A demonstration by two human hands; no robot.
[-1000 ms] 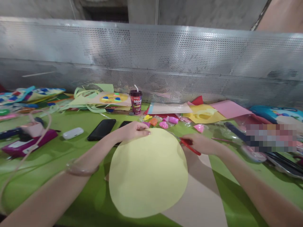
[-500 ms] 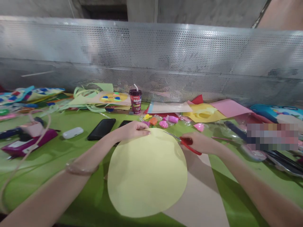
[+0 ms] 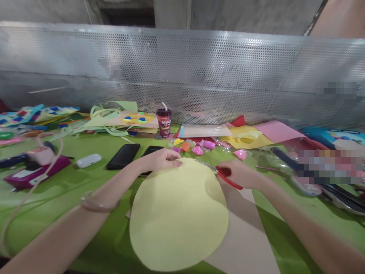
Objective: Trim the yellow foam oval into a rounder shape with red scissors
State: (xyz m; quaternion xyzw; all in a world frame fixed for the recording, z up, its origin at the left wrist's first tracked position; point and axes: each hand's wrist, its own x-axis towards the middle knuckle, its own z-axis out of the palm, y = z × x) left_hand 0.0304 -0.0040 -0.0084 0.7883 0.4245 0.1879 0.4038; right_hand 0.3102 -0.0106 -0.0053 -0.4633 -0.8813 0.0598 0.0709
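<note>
A large pale yellow paper disc (image 3: 178,217) is held above the green table (image 3: 57,198). My left hand (image 3: 162,158) pinches the disc's far edge, fingers closed on the paper. My right hand (image 3: 241,173) is closed round red-handled scissors (image 3: 225,176), whose blades meet the disc's upper right edge. A beige sheet (image 3: 245,236) lies under the disc on the right.
Two black phones (image 3: 123,156) and a white earbud case (image 3: 88,160) lie left of my hands. A purple drink cup (image 3: 164,122) stands at the back among coloured paper sheets (image 3: 245,137) and pink clay pieces (image 3: 209,144). A perforated metal wall (image 3: 199,76) closes the far side.
The scissors have advanced a little to the left along the disc's upper edge. The disc has sagged slightly lower and towards me. My left hand keeps its pinch.
</note>
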